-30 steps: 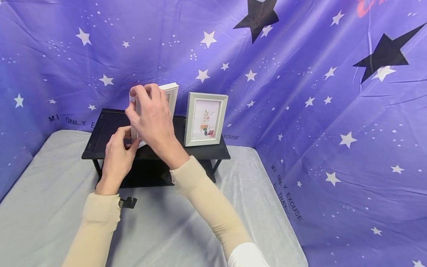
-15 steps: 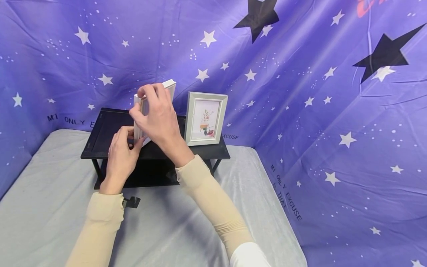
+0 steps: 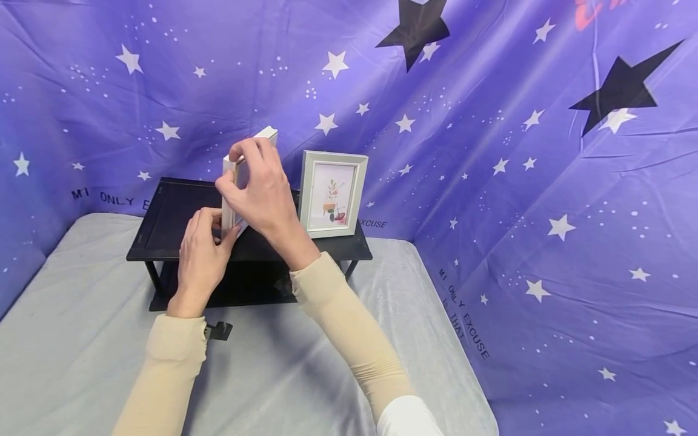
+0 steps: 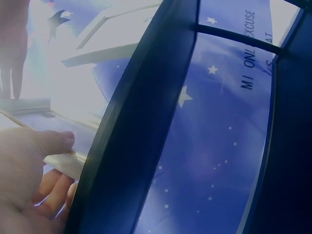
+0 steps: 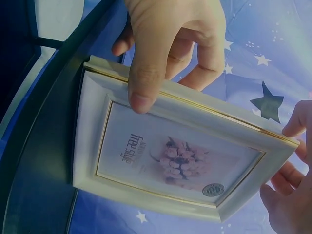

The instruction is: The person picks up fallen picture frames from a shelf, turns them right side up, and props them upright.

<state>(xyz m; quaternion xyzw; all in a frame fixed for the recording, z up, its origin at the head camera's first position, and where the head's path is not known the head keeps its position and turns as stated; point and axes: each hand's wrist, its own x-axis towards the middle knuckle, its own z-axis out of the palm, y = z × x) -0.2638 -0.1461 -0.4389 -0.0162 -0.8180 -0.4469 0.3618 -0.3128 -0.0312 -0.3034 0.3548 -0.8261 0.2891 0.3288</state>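
Observation:
A white picture frame (image 5: 185, 151) with a gold inner line and a pink flower print stands upright on the black table, turned nearly edge-on in the head view. My left hand (image 3: 204, 257) grips its near side low down, the thumb (image 5: 144, 92) lying on the front border in the right wrist view. My right hand (image 3: 262, 188) holds the same frame by its upper corner, fingers over the top edge. To the right stands a second, pale frame (image 3: 306, 194) with a plant print, untouched. The right hand covers much of the held frame in the head view.
The low black table (image 3: 177, 212) has a lower shelf (image 3: 245, 290) and stands on a grey cloth-covered surface (image 3: 272, 375). A purple star-printed curtain (image 3: 376, 72) hangs close behind and at the right.
Both hands have shifted the held frame slightly to the right along the tabletop and turned it a little. The second frame has stayed in its place on the table.

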